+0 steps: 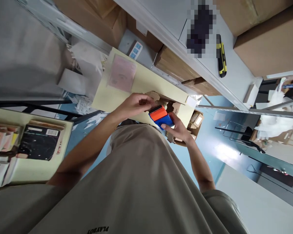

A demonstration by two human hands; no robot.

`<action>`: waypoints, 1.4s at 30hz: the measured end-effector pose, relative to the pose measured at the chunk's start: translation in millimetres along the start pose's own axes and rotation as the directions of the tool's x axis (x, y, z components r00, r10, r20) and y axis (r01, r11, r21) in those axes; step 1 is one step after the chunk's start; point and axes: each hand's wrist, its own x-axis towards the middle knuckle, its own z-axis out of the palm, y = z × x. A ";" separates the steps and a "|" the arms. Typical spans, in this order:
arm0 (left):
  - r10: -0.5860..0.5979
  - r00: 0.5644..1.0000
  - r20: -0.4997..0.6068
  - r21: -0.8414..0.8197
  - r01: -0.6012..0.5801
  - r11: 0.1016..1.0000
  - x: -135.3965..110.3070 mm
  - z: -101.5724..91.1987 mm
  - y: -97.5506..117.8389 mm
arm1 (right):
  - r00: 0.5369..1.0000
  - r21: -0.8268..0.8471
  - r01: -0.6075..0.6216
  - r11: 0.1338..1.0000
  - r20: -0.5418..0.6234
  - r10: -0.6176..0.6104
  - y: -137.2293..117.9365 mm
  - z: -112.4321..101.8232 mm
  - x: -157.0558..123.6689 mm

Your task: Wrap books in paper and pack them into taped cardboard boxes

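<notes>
I hold a small orange and blue boxy object in front of my body, over my beige shirt. My right hand grips its blue end from below, with the fingers wrapped round it. My left hand is closed in a pinch at the object's black upper edge. I cannot make out what the object is. Just behind my hands, an open cardboard box stands on the floor beside a pale yellow table.
A pink sheet lies on the yellow table. Grey metal shelving holds cardboard boxes and a yellow-black utility knife. A white power strip lies behind. At left, a yellow tray of books. The floor is blue.
</notes>
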 end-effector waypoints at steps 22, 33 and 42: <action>-0.128 0.906 -0.403 -0.250 0.025 0.968 29.1 3.8 -125.0 | 0.944 -0.569 -0.171 0.804 0.140 0.300 -115.9 -84.4 40.4; -0.140 0.857 -0.496 -0.158 0.070 0.985 58.0 12.8 -170.3 | 0.931 -0.740 -0.133 0.660 0.135 0.339 -115.0 -45.4 87.2; -0.058 0.848 -0.527 -0.017 0.057 0.998 62.0 28.4 -180.8 | 0.880 -0.823 -0.208 0.529 0.078 0.468 -125.1 -37.1 93.5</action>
